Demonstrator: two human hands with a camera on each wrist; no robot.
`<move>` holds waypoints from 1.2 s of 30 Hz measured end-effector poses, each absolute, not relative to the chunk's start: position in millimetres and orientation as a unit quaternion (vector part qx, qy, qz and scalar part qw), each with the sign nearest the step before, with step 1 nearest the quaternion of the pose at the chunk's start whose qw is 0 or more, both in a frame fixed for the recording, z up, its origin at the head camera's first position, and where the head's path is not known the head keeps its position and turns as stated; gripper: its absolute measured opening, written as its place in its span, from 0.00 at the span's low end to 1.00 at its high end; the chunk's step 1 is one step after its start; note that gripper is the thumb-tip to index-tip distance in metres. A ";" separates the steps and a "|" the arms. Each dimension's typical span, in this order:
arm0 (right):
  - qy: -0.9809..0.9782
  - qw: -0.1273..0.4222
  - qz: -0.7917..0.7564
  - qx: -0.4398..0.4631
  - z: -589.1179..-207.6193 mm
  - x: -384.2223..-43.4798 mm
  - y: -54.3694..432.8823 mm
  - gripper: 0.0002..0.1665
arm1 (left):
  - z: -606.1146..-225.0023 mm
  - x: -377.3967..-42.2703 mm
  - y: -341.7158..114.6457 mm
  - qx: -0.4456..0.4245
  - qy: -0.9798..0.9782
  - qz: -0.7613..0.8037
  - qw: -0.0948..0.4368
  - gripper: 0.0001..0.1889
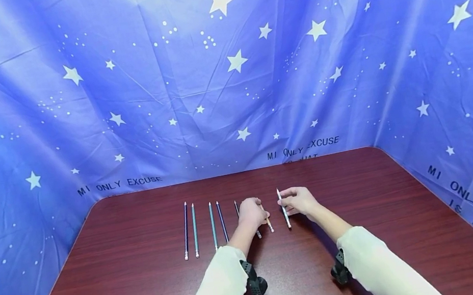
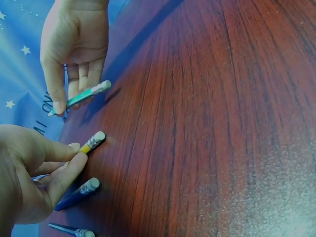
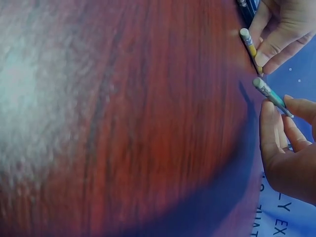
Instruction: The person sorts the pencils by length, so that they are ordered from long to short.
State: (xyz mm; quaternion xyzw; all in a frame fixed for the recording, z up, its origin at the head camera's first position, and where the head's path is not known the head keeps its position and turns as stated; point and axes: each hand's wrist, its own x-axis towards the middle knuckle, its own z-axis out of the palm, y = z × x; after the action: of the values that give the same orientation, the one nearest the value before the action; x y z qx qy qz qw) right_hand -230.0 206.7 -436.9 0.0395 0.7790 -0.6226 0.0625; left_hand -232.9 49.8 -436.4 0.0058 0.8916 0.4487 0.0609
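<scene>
My left hand (image 1: 252, 213) pinches a yellow pencil (image 2: 85, 148) between thumb and finger, close to its eraser end. The yellow pencil lies at or just over the table. To its right, my right hand (image 1: 301, 201) grips a light green pencil (image 2: 81, 97) between thumb and fingers. That pencil's eraser end points toward me, and its shadow falls apart from it on the wood. A dark blue pencil (image 2: 79, 194) lies just left of the yellow one, partly hidden by my left hand in the head view.
Farther left on the reddish-brown table (image 1: 137, 282) lie several pencils side by side: a dark blue one (image 1: 186, 230), a teal one (image 1: 195, 230), another teal one (image 1: 213, 226) and a blue one (image 1: 221, 219). A blue star-patterned cloth (image 1: 190, 88) hangs behind the table.
</scene>
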 end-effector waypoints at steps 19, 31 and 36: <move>0.782 0.063 -0.617 0.062 -445.5 -237.9 198.8 0.22 | -440.1 -234.1 52.0 -0.005 0.899 0.435 0.058 0.22; 0.811 0.041 -0.580 0.058 -448.7 -242.3 188.8 0.19 | -439.2 -233.5 51.7 0.006 0.918 0.394 0.047 0.21; 0.824 0.027 -0.563 0.061 -448.1 -242.5 185.4 0.18 | -438.2 -233.2 50.8 0.012 0.916 0.399 0.045 0.22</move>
State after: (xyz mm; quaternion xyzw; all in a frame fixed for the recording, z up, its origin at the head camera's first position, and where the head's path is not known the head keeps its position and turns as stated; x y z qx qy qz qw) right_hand -242.5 185.4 -448.1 0.0611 0.8239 -0.5628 0.0275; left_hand -233.2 50.8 -438.2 0.0119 0.9159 0.3988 0.0445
